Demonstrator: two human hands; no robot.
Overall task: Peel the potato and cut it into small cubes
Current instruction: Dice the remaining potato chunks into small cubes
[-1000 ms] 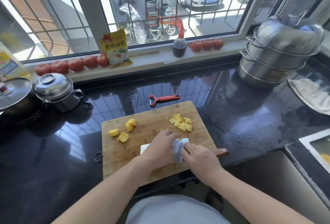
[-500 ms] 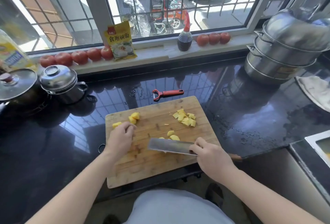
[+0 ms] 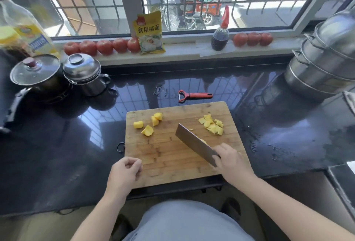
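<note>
- Half a second ago the left hand (image 3: 124, 171) was up at the larger yellow potato chunks (image 3: 148, 124); it has drawn back to the near left edge of the rectangular bamboo cutting board (image 3: 169, 162), fingers loosely curled on nothing.
- The broad steel cleaver (image 3: 194, 143), flat before, now angles up and away, its handle gripped in the right hand (image 3: 231, 161).
- Small diced potato cubes (image 3: 212, 124) sit heaped at the board's far right; four bigger chunks lie far left.
- Peeling looks done: the red-handled peeler (image 3: 194, 95) lies on the black countertop (image 3: 76, 154).
- Dicing is under way; next, bring a chunk under the blade.
</note>
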